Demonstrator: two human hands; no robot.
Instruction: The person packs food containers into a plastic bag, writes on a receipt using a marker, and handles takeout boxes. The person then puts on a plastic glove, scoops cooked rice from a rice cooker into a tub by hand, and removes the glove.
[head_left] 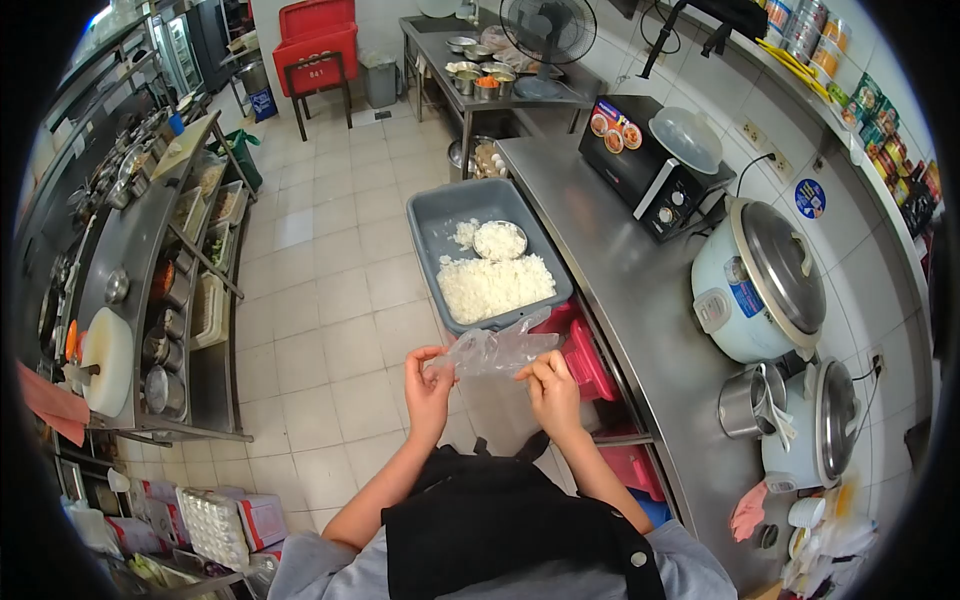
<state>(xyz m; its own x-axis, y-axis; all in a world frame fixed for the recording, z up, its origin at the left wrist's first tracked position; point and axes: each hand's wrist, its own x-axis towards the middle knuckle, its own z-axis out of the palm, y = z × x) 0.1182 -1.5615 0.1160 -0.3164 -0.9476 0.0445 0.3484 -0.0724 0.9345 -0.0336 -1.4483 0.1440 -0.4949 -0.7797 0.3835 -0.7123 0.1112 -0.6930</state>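
A clear plastic bag (pixel 492 350) is stretched between my two hands in front of my apron. My left hand (pixel 430 385) pinches its left edge, and my right hand (pixel 548 383) grips the right edge with closed fingers. Just beyond the bag sits a grey tub (pixel 432 232) with cooked white rice (pixel 495 288) heaped in its near half. A round bowl (pixel 500 240) full of rice rests in the tub behind the heap, with loose rice beside it.
Along the right runs a steel counter (pixel 620 310) with a microwave (pixel 650 165), a large rice cooker (pixel 750 285) and a steel pot (pixel 745 400). Pink-red containers (pixel 585 365) stand under it. Steel shelving (pixel 205 290) lines the left; a fan (pixel 548 30) stands at the back.
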